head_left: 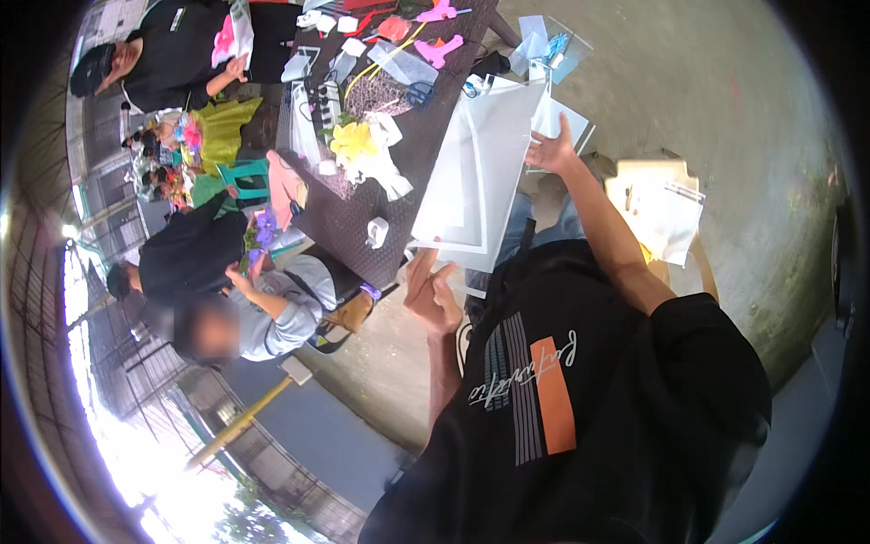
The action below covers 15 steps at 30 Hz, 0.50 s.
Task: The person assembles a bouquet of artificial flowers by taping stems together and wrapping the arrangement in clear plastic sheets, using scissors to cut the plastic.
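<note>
Translucent white plastic sheets (pixel 467 177), with white borders, lie at a slant across the table's right edge and extend over my lap. My left hand (pixel 433 295) is at their lower left corner, its index finger stretched up to the edge and the other fingers loosely bent. My right hand (pixel 553 150) is at their right edge, fingers spread and fingertips touching or very near the plastic; whether it bears any weight I cannot tell. More clear and pale blue sheets (pixel 566 118) are just beyond my right hand.
The dark table (pixel 344 231) holds yellow flowers (pixel 353 140), pink glue guns (pixel 435 50), scissors and wrappings. Several people sit along the left, including one in grey (pixel 285 304) holding purple flowers (pixel 265 227). A cream chair (pixel 639 177) with white sheets stands at my right.
</note>
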### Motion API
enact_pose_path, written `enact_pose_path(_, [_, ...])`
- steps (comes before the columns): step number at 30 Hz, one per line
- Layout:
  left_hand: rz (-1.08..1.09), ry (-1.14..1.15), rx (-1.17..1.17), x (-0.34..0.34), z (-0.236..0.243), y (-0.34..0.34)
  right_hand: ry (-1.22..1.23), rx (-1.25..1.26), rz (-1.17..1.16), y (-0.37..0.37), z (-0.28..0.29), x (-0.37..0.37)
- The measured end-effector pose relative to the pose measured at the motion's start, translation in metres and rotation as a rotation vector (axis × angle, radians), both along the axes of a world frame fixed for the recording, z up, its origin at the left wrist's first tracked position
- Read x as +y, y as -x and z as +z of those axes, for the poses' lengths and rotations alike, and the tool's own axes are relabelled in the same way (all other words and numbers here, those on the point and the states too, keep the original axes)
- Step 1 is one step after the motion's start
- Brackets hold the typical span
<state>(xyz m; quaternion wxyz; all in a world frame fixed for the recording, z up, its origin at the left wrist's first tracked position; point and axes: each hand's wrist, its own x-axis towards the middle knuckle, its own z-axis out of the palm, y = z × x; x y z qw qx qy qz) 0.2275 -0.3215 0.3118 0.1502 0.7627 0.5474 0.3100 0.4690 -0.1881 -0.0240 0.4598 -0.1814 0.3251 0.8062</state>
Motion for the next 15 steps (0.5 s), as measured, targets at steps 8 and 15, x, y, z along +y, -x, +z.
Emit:
enact_pose_path(8, [-0.028, -0.039, 0.050, 0.015, 0.011, 0.009, -0.466, -0.696, 0.475, -0.033, 0.063, 0.034])
enact_pose_path(15, [-0.051, -0.044, 0.012, 0.014, 0.007, 0.011, -0.456, -0.834, 0.632, -0.002, 0.120, 0.059])
